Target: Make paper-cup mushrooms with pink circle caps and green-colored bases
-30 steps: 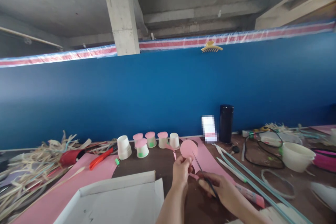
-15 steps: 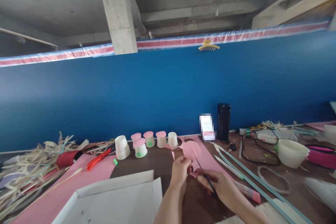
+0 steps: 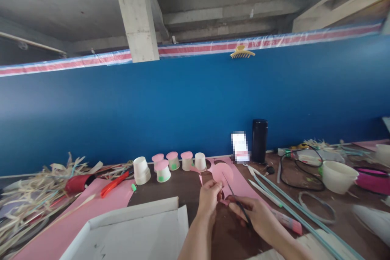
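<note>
My left hand (image 3: 209,197) is closed, its fingertips pinching a piece of pink paper (image 3: 222,171) with a rounded outline. My right hand (image 3: 254,213) grips a pair of black scissors (image 3: 233,193), whose thin blade points up and left across the paper. The two hands are close together over the brown table. My fingers hide part of the paper's lower edge and the scissor handles. Just beyond lies a larger sheet of pink paper (image 3: 242,185) with curved cut-outs. Several small white cups stand behind, some topped with pink discs (image 3: 172,154); one bare cup (image 3: 200,161) is nearest the paper.
A white box lid (image 3: 134,231) lies at front left, beside red-handled pliers (image 3: 114,185) and a heap of pale strips (image 3: 39,195). A dark flask (image 3: 259,142) stands against the blue partition (image 3: 195,105). Rightward are light-blue strips (image 3: 292,207), a white bowl (image 3: 339,176) and a black cord (image 3: 301,189).
</note>
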Demonstrator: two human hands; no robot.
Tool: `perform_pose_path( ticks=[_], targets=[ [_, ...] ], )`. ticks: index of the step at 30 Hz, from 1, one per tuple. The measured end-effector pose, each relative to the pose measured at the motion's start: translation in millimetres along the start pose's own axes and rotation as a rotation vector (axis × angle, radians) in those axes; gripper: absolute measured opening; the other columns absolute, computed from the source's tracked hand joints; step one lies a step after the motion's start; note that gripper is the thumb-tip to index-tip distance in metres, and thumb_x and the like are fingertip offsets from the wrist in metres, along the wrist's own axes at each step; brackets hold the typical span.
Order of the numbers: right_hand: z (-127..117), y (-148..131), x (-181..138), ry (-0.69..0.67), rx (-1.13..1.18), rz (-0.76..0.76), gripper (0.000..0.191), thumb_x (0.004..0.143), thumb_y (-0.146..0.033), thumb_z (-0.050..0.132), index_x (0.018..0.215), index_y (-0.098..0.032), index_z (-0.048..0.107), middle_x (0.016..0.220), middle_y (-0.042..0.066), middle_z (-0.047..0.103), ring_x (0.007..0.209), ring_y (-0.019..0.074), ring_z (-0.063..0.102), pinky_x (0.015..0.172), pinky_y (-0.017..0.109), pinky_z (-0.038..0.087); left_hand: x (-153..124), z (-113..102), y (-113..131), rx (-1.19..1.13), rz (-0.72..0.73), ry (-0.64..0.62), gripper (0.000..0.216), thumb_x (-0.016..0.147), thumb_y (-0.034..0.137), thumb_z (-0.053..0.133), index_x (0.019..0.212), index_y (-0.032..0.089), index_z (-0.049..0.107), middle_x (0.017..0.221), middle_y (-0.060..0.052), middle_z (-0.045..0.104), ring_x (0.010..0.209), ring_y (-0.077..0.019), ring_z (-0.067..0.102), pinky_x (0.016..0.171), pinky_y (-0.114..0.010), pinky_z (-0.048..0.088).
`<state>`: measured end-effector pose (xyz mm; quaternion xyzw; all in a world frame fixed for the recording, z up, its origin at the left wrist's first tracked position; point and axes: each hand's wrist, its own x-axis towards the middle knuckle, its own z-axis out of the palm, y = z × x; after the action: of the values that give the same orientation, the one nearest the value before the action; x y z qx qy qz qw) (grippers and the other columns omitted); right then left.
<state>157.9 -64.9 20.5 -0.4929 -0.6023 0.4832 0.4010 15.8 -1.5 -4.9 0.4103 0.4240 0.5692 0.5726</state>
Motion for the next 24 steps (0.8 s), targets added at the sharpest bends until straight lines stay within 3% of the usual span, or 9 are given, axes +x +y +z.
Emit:
perform_pose_path(
  ticks=[16,24],
  targets=[
    [-1.2,5.0,3.3,0.019,-0.044,0.008,0.040,0.072,-0.054,0.060,0.089,-0.020,0.071,0.054,-0.003,0.051,0.047,0.0098,0.040,0.047,0.024,0.028,-1.3,0.4,3.7,0.054,0.000,0.014,0.033,0.059,0.046,0.073,0.061,0.015,0.061,0.046,0.003,0.049,0.043,-0.0080,0.044,0.046,-0.021,0.030],
    [-3.0,2.0,1.0,0.014,-0.054,-0.018,0.032,0.072,-0.043,0.061,0.088,-0.018,0.071,0.052,-0.004,0.048,0.047,0.0090,0.039,0.047,0.022,0.028,-3.5,-0.5,6.7,0.088,0.008,0.015,0.030,0.061,0.044,0.072,0.061,0.015,0.062,0.046,0.002,0.051,0.044,-0.0093,0.045,0.047,-0.022,0.031]
  ],
)
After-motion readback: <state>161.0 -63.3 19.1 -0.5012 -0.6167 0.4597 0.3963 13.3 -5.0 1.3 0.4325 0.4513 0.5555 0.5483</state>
